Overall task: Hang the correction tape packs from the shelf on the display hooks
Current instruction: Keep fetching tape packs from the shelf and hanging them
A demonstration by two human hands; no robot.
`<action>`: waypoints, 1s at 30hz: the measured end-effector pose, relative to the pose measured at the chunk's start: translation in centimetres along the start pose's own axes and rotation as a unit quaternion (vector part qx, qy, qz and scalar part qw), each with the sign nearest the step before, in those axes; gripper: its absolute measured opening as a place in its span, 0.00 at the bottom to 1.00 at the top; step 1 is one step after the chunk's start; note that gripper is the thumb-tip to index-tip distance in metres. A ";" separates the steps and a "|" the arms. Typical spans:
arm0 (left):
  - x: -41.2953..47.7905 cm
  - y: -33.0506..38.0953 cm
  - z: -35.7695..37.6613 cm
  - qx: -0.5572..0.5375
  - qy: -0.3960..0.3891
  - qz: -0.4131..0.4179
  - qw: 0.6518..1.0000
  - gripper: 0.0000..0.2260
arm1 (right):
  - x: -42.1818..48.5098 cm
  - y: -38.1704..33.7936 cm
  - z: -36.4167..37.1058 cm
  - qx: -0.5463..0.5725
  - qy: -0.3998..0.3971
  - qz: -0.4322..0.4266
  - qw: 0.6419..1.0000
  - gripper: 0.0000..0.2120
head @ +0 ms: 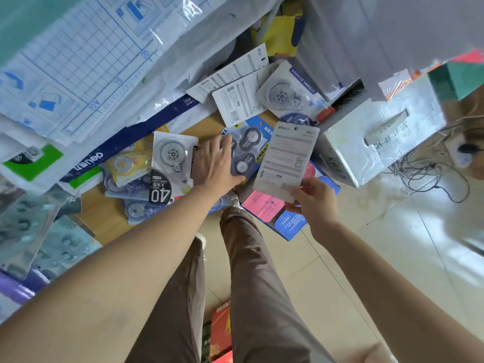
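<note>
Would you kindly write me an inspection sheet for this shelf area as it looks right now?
Surface: wooden shelf, mostly covered.
Job's things: correction tape packs scattered flat; white pack back-side up, blue twin pack.
Clutter: plastic-wrapped sheets, white box, pink-and-blue carton.
Grippers: left hand grips the blue twin pack; right hand holds the white pack.
Cables: tangled wires on the floor.
Surroundings: tiled floor; display hooks not seen.

I count two hands: my left [218,163] and my right [313,203]. About nine tape packs show, two of them held, beside one white box [387,137] and one brush [340,100].
</note>
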State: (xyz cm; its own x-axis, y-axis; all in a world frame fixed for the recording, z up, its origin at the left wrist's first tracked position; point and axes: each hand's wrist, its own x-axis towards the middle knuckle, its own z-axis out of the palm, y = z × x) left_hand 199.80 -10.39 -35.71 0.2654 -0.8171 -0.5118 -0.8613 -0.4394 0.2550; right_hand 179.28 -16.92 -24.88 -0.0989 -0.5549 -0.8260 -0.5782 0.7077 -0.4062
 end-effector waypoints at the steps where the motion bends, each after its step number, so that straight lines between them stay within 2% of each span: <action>1: 0.1 0.2 0.3 0.017 0.002 -0.007 1.000 0.53 | -0.2 0.5 -0.4 -0.023 0.010 -0.016 1.000 0.04; 3: 0.0 0.7 0.6 0.039 0.014 -0.018 0.999 0.57 | -0.4 1.2 -1.0 -0.038 0.031 -0.025 0.998 0.03; 7: 0.3 1.3 0.2 0.065 0.032 -0.031 0.997 0.54 | -0.8 1.9 -1.5 -0.034 0.059 -0.042 0.997 0.03; 10: 0.5 0.9 -1.1 0.009 0.043 -0.044 0.998 0.50 | -0.8 2.0 -1.3 -0.038 0.067 -0.048 0.996 0.03; 15: -0.1 -1.4 -3.8 -0.115 0.031 -0.023 0.993 0.50 | -0.4 1.6 -0.6 -0.047 0.075 -0.059 0.994 0.03; 19: -2.4 -2.3 -5.3 -0.262 -0.001 -0.049 0.964 0.48 | 0.1 0.2 0.7 -0.047 0.061 -0.069 0.995 0.03; 24: -4.3 -2.8 -5.3 -0.397 -0.019 -0.035 0.917 0.36 | 0.8 -1.2 1.2 -0.035 0.054 -0.078 0.995 0.05; 30: -3.8 -3.5 -6.2 -0.493 -0.005 -0.055 0.868 0.32 | 0.7 -1.6 1.6 -0.064 0.024 -0.110 0.992 0.07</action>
State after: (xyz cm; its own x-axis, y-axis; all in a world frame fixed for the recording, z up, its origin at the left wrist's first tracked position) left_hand 204.48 -8.05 -29.52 0.3142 -0.7489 -0.5834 -0.0392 -0.6243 0.7802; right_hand 181.42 -17.76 -25.44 0.0044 -0.7116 -0.7026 -0.6881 0.5077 -0.5184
